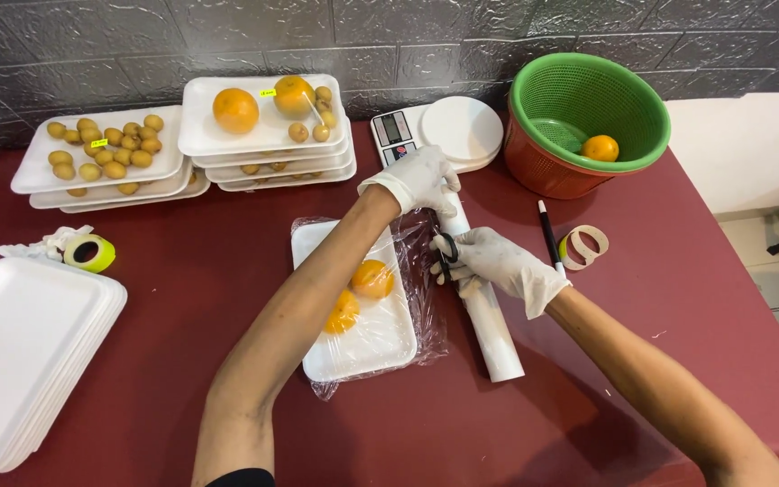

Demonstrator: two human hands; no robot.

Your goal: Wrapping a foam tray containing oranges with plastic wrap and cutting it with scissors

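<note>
Both gloved hands sit mid-frame over the dark red tabletop (182, 298). The left hand (418, 179) is curled around the far end of the cling film roll (484, 311), which lies just right of a white foam tray (353, 352). That tray has two oranges (360, 293) on it, already under stretched film. The right hand (505, 266) grips black scissors (444, 252), fingers through the loops, right at the film's edge between tray and roll; can't really tell if the blades are open.

Upper left of the frame: stacked trays of small fruit (101, 153) and a stack with bigger oranges (263, 113). A kitchen scale (439, 133) sits top centre, a green basket (588, 117) with one orange upper right, and empty trays (29, 361) at lower left.
</note>
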